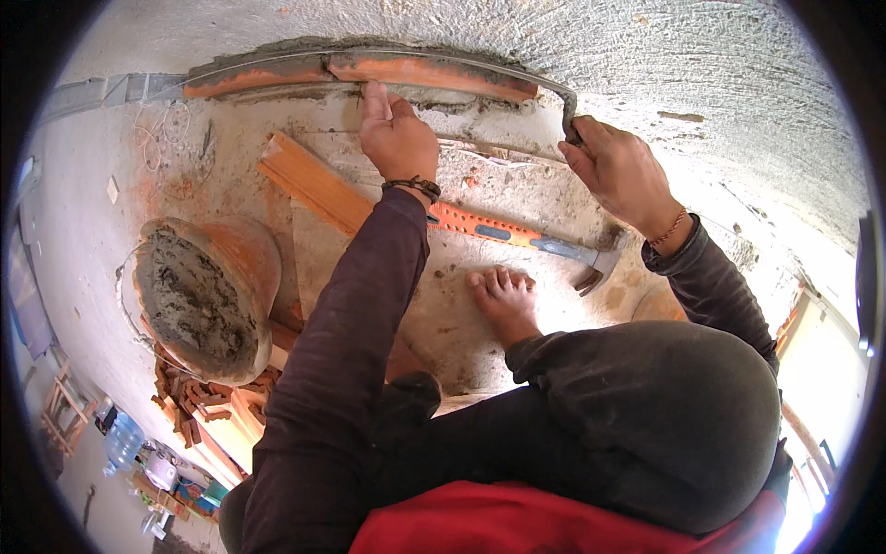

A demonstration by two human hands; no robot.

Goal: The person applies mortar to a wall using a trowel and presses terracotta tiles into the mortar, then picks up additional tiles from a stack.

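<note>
Orange bricks [369, 72] at upper centre are being levelled: left hand [397, 137] rests open, right hand [620, 171] grips the trowel [569, 113], probably tapping next.

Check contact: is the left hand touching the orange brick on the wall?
Touching. The head view shows the left hand with its fingertips pressed against the lower edge of the orange brick, no gap visible between them.

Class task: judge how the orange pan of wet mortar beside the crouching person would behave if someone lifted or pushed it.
The pan looks nearly full of grey mortar, so it is probably heavy. It seems to rest tilted on broken brick pieces, so a push might tip it. The wet mortar would likely slump rather than pour.
</note>
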